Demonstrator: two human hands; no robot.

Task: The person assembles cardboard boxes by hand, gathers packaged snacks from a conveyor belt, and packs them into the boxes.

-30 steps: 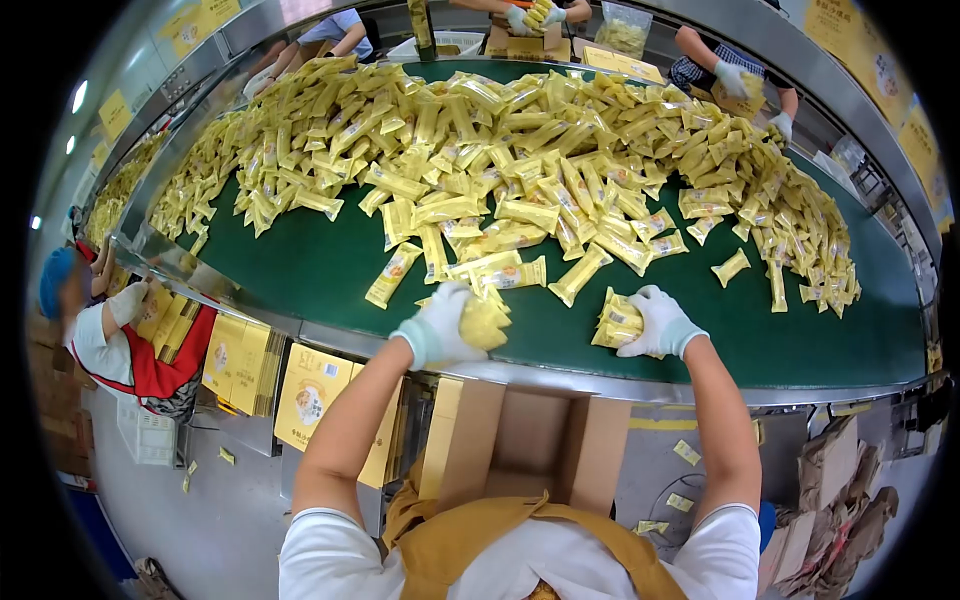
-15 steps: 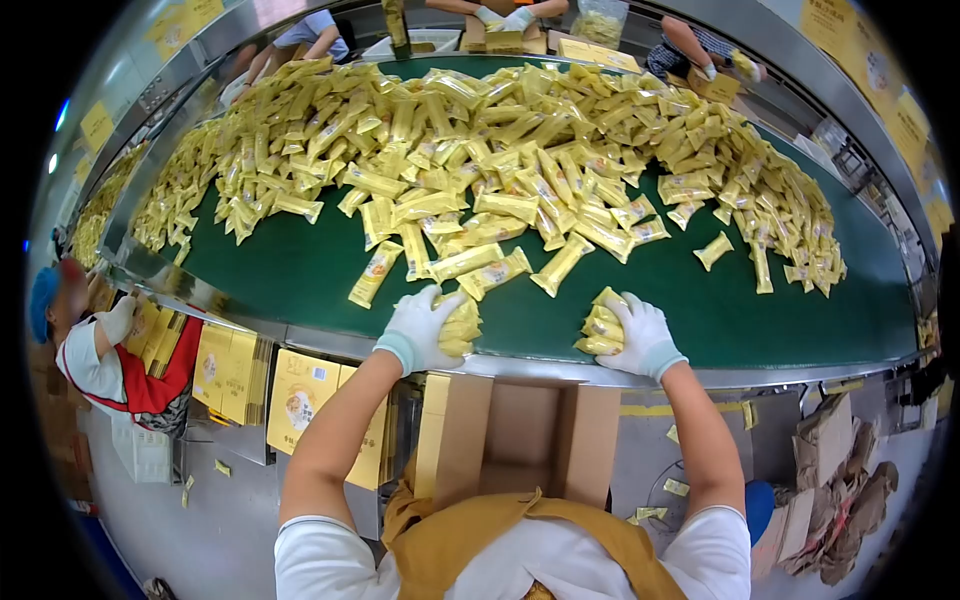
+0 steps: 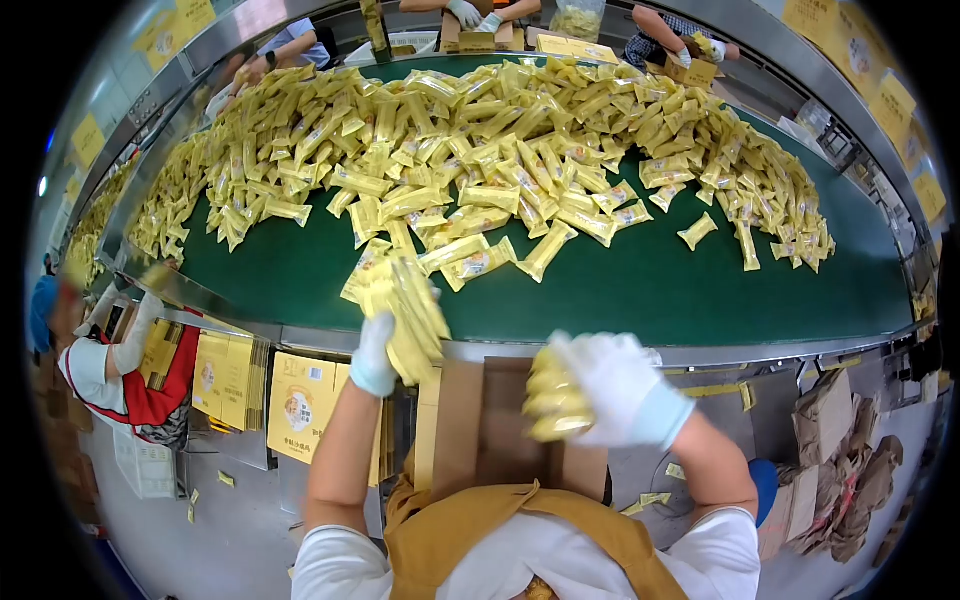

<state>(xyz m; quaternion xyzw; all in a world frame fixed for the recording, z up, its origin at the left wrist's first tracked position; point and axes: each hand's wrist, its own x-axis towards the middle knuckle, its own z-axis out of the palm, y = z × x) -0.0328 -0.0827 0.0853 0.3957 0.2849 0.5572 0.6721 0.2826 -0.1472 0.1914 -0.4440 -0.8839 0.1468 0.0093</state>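
My left hand [image 3: 376, 352], in a white glove, grips a bunch of yellow packets [image 3: 405, 315] standing on end near the belt's front edge. In my right hand [image 3: 622, 388], gloved and blurred, is another bunch of yellow packets [image 3: 556, 397], held over the right part of an open cardboard box [image 3: 460, 425]. The box stands in front of my body, below the belt's edge. Beyond both hands, a large heap of yellow packets [image 3: 480, 120] covers the far part of the green belt [image 3: 600, 300].
Flat yellow cartons [image 3: 300, 400] stand left of the box. A co-worker in a red apron [image 3: 165, 385] is at the far left. Other people's gloved hands [image 3: 478, 18] work across the belt. Brown crumpled paper [image 3: 865, 480] lies at the lower right, and loose packets [image 3: 655, 498] on the floor.
Both hands have lifted their packets from the belt's front edge. The left bunch is now tipped upright; my right hand has come inward and down over the box. The view has shifted slightly.
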